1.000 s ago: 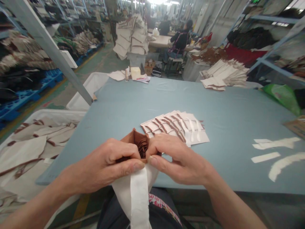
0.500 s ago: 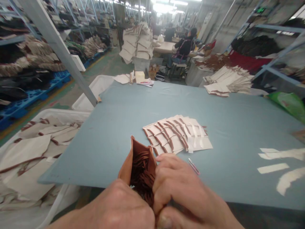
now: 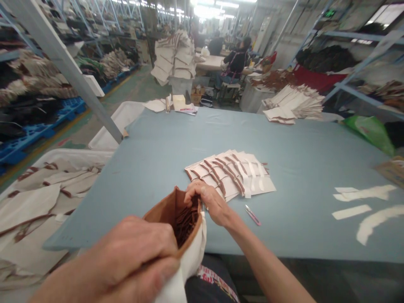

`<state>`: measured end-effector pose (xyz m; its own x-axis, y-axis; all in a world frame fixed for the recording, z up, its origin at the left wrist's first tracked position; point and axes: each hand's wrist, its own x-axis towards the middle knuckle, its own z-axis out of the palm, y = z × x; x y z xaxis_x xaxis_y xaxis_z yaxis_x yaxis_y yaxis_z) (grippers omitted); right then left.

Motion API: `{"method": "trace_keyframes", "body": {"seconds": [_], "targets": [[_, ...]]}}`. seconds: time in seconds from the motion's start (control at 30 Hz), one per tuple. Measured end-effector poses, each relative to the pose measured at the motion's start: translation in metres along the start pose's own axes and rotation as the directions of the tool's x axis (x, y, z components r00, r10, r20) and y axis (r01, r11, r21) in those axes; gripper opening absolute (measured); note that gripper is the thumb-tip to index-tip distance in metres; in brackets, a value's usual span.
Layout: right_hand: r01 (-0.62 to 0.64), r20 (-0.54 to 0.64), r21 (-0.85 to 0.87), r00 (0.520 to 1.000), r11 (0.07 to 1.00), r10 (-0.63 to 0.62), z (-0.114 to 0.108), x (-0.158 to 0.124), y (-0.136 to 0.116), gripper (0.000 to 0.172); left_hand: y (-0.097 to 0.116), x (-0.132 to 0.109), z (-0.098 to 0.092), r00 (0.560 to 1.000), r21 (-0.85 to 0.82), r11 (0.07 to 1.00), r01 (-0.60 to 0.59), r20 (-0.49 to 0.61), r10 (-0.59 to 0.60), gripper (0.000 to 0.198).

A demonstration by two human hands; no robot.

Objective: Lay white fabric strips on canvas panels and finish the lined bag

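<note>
Blue-topped table (image 3: 151, 147) in a crowded workshop, head view. Pouch (image 3: 193, 254), pale outside and brown-lined, held up at the near table edge, mouth upward, dark brown folds (image 3: 184, 223) inside. Left hand (image 3: 142, 252) closed on the near rim, thumb outside. Right hand (image 3: 206, 200) curled closed over the far right rim, its thumb hidden. Change: half a second ago both hands were bunched together; now they are apart, so the rim looks stretched between them. Snips (image 3: 252, 215) lie beyond the right wrist, untouched.

Bare tabletop (image 3: 142, 164) left of pouch (image 3: 194, 252) and panels (image 3: 232, 170)
</note>
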<state>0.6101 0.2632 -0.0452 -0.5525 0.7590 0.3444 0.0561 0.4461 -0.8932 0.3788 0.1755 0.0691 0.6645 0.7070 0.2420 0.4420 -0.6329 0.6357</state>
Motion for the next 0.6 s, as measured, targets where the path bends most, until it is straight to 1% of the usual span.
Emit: {"method": "trace_keyframes", "body": {"seconds": [0.07, 0.13, 0.17, 0.23, 0.3, 0.33, 0.4, 0.5, 0.53, 0.6], "targets": [[0.011, -0.030, -0.020, 0.999, 1.000, -0.012, -0.004, -0.007, 0.005, 0.070, -0.015, -0.006, -0.010, 0.994, -0.005, 0.994, 0.109, -0.023, -0.109, 0.030], [0.031, -0.046, -0.047, 0.998, 0.998, -0.033, -0.010, -0.011, 0.002, 0.060, -0.032, -0.014, -0.018, 0.974, 0.004, 0.976, 0.217, -0.070, -0.216, 0.033], [0.038, -0.048, -0.057, 0.998, 0.998, -0.041, -0.013, -0.012, -0.004, 0.053, -0.039, -0.017, -0.021, 0.963, 0.004, 0.967, 0.256, -0.093, -0.254, 0.035], [0.043, -0.022, -0.117, 0.999, 0.992, -0.046, -0.018, -0.012, -0.021, 0.032, -0.049, -0.023, -0.027, 0.948, -0.014, 0.956, 0.292, -0.131, -0.292, 0.037], [0.077, 0.042, -0.244, 0.997, 0.967, -0.068, -0.020, -0.009, -0.044, 0.013, -0.054, -0.026, -0.033, 0.947, -0.042, 0.956, 0.289, -0.134, -0.292, 0.037], [0.110, 0.080, -0.316, 0.993, 0.942, -0.089, -0.020, -0.007, -0.055, 0.012, -0.055, -0.026, -0.036, 0.950, -0.054, 0.957, 0.284, -0.119, -0.289, 0.037], [0.172, 0.134, -0.411, 0.983, 0.895, -0.128, -0.020, -0.003, -0.078, 0.018, -0.054, -0.025, -0.041, 0.958, -0.067, 0.962, 0.265, -0.098, -0.270, 0.037], [0.188, 0.166, -0.426, 0.978, 0.885, -0.127, -0.020, 0.001, -0.103, 0.021, -0.050, -0.019, -0.043, 0.968, -0.003, 0.972, 0.235, -0.092, -0.234, 0.029], [0.191, 0.183, -0.409, 0.975, 0.893, -0.125, -0.021, 0.002, -0.109, 0.021, -0.048, -0.015, -0.042, 0.976, 0.039, 0.978, 0.204, -0.087, -0.200, 0.023], [0.197, 0.208, -0.352, 0.970, 0.915, -0.129, -0.023, 0.004, -0.119, 0.020, -0.041, -0.005, -0.038, 0.993, 0.103, 0.990, 0.099, -0.076, -0.091, 0.014]]}}
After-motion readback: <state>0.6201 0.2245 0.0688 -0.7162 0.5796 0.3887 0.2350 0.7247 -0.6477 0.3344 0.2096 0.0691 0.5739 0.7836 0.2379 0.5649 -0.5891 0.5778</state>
